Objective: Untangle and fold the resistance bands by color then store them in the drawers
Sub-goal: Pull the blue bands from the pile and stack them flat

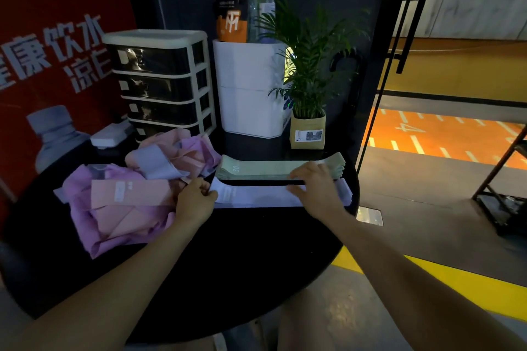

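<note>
Left hand (196, 196) pinches the pale lavender band's (256, 194) end while the flat, relaxed right hand (313, 182) smooths it for folding.

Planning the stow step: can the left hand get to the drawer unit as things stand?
Probably not yet: the left hand pinches the pale band, and the tangled pink and purple bands lie between it and the closed drawer unit.
</note>
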`<state>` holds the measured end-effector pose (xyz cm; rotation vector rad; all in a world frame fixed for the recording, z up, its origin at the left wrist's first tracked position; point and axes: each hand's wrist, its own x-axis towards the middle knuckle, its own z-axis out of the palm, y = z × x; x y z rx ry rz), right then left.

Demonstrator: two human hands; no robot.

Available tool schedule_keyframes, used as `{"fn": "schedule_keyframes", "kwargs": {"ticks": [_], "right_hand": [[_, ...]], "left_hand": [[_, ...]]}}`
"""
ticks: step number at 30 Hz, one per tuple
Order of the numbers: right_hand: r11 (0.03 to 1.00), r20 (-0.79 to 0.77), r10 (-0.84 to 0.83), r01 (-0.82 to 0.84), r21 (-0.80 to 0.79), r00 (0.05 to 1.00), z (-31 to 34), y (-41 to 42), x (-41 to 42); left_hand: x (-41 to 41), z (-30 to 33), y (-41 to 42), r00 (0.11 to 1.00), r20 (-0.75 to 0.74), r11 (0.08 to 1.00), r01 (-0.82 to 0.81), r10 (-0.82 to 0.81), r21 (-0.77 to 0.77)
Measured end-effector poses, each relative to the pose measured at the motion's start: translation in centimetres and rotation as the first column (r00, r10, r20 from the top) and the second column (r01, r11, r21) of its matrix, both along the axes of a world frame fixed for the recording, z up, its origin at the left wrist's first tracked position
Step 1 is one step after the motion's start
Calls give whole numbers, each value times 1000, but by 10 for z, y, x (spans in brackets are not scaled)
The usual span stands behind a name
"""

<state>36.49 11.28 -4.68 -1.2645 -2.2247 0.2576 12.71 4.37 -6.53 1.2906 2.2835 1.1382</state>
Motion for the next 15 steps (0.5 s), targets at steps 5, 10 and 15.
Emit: {"fn": "schedule_keyframes", "kwargs": {"ticks": [5,10,15], "right_hand": [[992,47,117,-115,-56,992,-25,-12,-23],[996,64,89,-88,-7,994,-39,-18,-23],[997,52,69,-71,37,996,-41,-19,-23]], "left_hand": [[1,-2,-3,1000,1,999,-3,3,44],[6,-7,-8,1000,14,986,-28,26,167],[10,-19,-16,995,-95,960,32,-6,278]]}}
